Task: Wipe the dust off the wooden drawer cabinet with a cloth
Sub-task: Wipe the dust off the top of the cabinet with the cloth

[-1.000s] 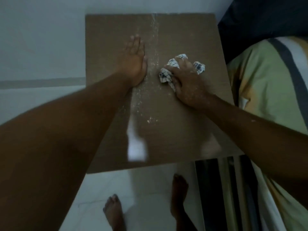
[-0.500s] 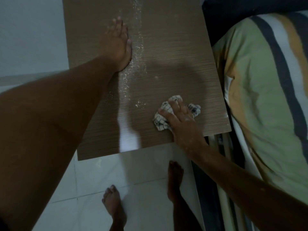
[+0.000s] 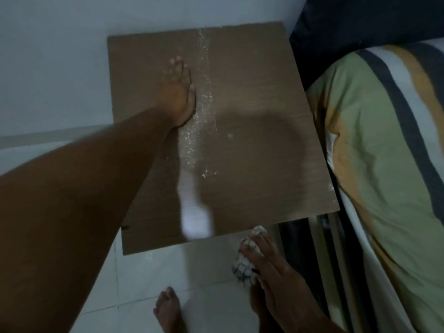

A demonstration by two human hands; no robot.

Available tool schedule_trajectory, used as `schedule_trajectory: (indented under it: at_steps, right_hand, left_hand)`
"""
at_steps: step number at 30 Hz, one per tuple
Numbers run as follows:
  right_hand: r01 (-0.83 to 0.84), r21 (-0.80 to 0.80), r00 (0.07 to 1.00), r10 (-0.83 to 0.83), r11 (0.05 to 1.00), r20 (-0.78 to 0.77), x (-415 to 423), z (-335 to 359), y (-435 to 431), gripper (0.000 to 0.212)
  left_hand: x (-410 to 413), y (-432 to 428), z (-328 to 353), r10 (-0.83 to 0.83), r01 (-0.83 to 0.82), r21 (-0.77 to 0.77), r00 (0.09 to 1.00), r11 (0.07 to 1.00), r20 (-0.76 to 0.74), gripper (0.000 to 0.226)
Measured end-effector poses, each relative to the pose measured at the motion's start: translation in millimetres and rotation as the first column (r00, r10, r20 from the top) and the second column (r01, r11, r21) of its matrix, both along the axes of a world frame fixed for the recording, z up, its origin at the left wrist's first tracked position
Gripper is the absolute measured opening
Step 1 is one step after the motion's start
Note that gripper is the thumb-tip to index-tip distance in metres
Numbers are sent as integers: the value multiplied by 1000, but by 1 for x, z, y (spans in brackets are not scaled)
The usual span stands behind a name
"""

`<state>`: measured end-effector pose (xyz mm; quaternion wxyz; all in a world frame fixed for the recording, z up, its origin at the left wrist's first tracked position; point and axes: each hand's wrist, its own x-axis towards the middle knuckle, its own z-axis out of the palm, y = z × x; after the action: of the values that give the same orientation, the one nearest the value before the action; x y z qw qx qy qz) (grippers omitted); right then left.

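The brown wooden cabinet top (image 3: pixel 259 97) fills the middle of the head view. A line of white dust (image 3: pixel 204 92) runs down it from the back edge toward the front. My left hand (image 3: pixel 179 92) lies flat on the top, fingers together, its edge against the dust line. My right hand (image 3: pixel 269 263) is off the cabinet, just past its front edge and over the floor. It grips a bunched white cloth with a dark check (image 3: pixel 245 260).
A bed with a green, orange and dark striped cover (image 3: pixel 384 152) presses against the cabinet's right side. A pale wall (image 3: pixel 60 56) stands behind and to the left. Below are white floor tiles (image 3: pixel 156 272) and my bare feet (image 3: pixel 168 311).
My right hand has dragged the cloth from the middle of the top toward me, down its right half and off the front edge. The left hand has stayed flat by the dust line.
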<state>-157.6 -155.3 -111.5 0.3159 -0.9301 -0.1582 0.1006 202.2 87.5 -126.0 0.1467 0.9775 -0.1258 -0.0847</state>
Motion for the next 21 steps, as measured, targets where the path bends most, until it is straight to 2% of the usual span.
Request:
schedule_trajectory:
  at_steps: [2, 6, 8, 14, 18, 21]
  right_hand:
    - [52, 66, 998, -54, 996, 31, 20, 15, 9, 44]
    - [121, 137, 993, -120, 983, -16, 84, 30, 30, 56]
    - [150, 121, 989, -147, 981, -30, 125, 32, 37, 56]
    - [216, 77, 973, -221, 973, 63, 275, 37, 55, 57]
    - [245, 62, 941, -253, 968, 227, 394, 25, 71, 58]
    - [252, 1, 953, -249, 968, 171, 459, 10, 83, 70]
  left_hand:
    - [1, 4, 4, 0, 0, -33, 1000, 999, 10, 71]
    - [6, 15, -1, -46, 46, -2, 999, 999, 14, 70]
    - [8, 18, -4, -47, 47, 13, 999, 999, 8, 71]
    - [21, 32, -4, 9, -8, -22, 1000, 1000, 9, 66]
    - [19, 38, -10, 26, -25, -4, 998, 1000, 60, 67]
    - [23, 37, -12, 26, -26, -5, 998, 1000, 62, 65]
